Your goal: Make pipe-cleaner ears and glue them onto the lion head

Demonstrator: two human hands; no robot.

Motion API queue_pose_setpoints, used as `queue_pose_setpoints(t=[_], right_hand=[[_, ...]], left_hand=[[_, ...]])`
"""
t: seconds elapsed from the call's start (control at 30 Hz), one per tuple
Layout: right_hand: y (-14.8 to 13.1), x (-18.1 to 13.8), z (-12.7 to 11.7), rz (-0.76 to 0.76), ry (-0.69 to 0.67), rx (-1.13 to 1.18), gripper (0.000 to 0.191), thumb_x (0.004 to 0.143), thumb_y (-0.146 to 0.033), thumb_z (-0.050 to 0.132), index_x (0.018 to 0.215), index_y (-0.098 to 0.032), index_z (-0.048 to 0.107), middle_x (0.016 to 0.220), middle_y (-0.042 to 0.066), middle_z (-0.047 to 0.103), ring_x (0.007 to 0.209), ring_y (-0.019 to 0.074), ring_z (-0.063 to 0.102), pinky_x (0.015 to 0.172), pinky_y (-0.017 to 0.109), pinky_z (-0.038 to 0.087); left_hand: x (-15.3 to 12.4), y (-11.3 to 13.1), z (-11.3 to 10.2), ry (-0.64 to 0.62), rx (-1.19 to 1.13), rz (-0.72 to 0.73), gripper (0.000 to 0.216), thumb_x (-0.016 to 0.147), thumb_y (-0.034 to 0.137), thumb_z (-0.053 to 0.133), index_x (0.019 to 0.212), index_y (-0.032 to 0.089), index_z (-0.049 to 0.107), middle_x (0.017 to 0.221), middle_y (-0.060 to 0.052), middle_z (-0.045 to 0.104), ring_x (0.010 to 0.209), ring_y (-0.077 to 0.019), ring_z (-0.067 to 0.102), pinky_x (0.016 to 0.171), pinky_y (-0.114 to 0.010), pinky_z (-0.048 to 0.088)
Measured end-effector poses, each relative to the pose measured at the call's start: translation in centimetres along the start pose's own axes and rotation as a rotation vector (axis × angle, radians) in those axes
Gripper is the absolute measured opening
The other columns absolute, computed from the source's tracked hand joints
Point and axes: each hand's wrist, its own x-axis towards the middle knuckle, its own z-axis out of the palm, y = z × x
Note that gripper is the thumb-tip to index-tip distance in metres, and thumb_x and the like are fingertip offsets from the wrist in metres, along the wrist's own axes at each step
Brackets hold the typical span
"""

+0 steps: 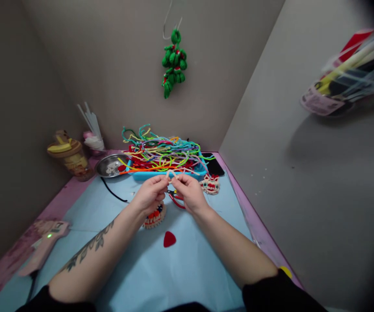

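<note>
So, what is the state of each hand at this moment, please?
Left hand: closed, pinching one side of a pale bent strip.
Right hand: closed, pinching the other side of the same strip.

We see a green bundle [174, 63] hanging by the back wall [115, 65]. On our left stands a brown-topped cup [74, 161].

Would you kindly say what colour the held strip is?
The strip is pale cream, in the head view.

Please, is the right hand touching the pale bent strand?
Touching. The head view shows it: the right hand pinches one side of the pale bent strand, which arches up between this hand and the left hand.
</note>
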Motion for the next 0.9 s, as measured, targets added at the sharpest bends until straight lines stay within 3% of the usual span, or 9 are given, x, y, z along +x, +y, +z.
queue_pose_setpoints(t=[0.23, 0.4, 0.5, 0.63, 0.73, 0.83, 0.9], right_hand=[[0.3, -0.2, 0.5, 0.023, 0.026, 0.080, 0.039, 0.062, -0.048, 0.079, 0.062, -0.017, 0.055, 0.049, -0.007, 0.039, 0.042, 0.0037, 0.024, 0.040, 0.021, 0.015], [0.2, -0.1, 0.3, 0.031, 0.017, 0.069, 0.036, 0.063, -0.047, 0.077, 0.070, -0.017, 0.059, 0.052, -0.007, 0.041, 0.042, 0.0039, 0.025, 0.039, 0.021, 0.015], [-0.6, 0.1, -0.1, -0.045, 0.031, -0.017, 0.034, 0.064, -0.046, 0.077, 0.067, -0.017, 0.057, 0.053, -0.007, 0.041, 0.044, 0.0043, 0.026, 0.041, 0.021, 0.018], [-2.3, -0.6, -1.6, -0.149, 0.045, -0.151, 0.031, 0.064, -0.042, 0.076, 0.064, -0.017, 0.057, 0.056, -0.005, 0.046, 0.050, 0.0066, 0.034, 0.047, 0.021, 0.026], [-2.7, -2.2, -3.5, -0.174, 0.035, -0.230, 0.029, 0.062, -0.038, 0.077, 0.061, -0.017, 0.057, 0.058, -0.005, 0.048, 0.054, 0.0076, 0.038, 0.051, 0.022, 0.030], [-1.4, -4.5, -5.2, -0.050, -0.029, -0.305, 0.028, 0.064, -0.039, 0.076, 0.061, -0.017, 0.058, 0.057, -0.004, 0.048, 0.053, 0.0079, 0.039, 0.052, 0.023, 0.029], [0.1, -5.9, -6.0, 0.086, -0.076, -0.328, 0.030, 0.066, -0.043, 0.075, 0.063, -0.016, 0.061, 0.054, -0.005, 0.046, 0.051, 0.0077, 0.036, 0.050, 0.023, 0.027]], left_hand=[[-0.1, -0.7, 0.2, 0.026, 0.063, 0.152, 0.034, 0.063, 0.037, 0.083, 0.077, 0.012, 0.064, 0.059, 0.005, 0.044, 0.045, -0.0020, 0.027, 0.041, -0.017, 0.019], [0.0, -0.4, 0.2, 0.009, 0.087, 0.124, 0.035, 0.062, 0.038, 0.083, 0.070, 0.012, 0.061, 0.055, 0.006, 0.040, 0.043, -0.0017, 0.025, 0.040, -0.018, 0.016], [-0.3, 0.4, 0.7, 0.004, 0.117, 0.130, 0.034, 0.062, 0.037, 0.082, 0.070, 0.012, 0.060, 0.055, 0.007, 0.038, 0.043, -0.0016, 0.024, 0.039, -0.017, 0.016], [-2.0, 1.1, 1.0, 0.009, 0.204, 0.168, 0.036, 0.068, 0.035, 0.076, 0.095, 0.017, 0.061, 0.064, 0.005, 0.048, 0.044, -0.0032, 0.030, 0.039, -0.016, 0.020], [-4.5, 0.2, 0.3, 0.016, 0.557, 0.157, 0.026, 0.077, 0.037, 0.065, 0.092, 0.017, 0.059, 0.070, 0.002, 0.056, 0.049, -0.0067, 0.043, 0.045, -0.018, 0.033], [-7.5, -2.5, -0.6, -0.047, 1.154, 0.163, 0.017, 0.082, 0.033, 0.058, 0.082, 0.016, 0.062, 0.079, -0.005, 0.063, 0.069, -0.0159, 0.058, 0.063, -0.027, 0.046], [-9.1, -4.6, -0.7, -0.005, 1.483, 0.140, 0.023, 0.084, 0.032, 0.055, 0.098, 0.017, 0.064, 0.100, -0.010, 0.065, 0.085, -0.0221, 0.062, 0.072, -0.032, 0.047]])
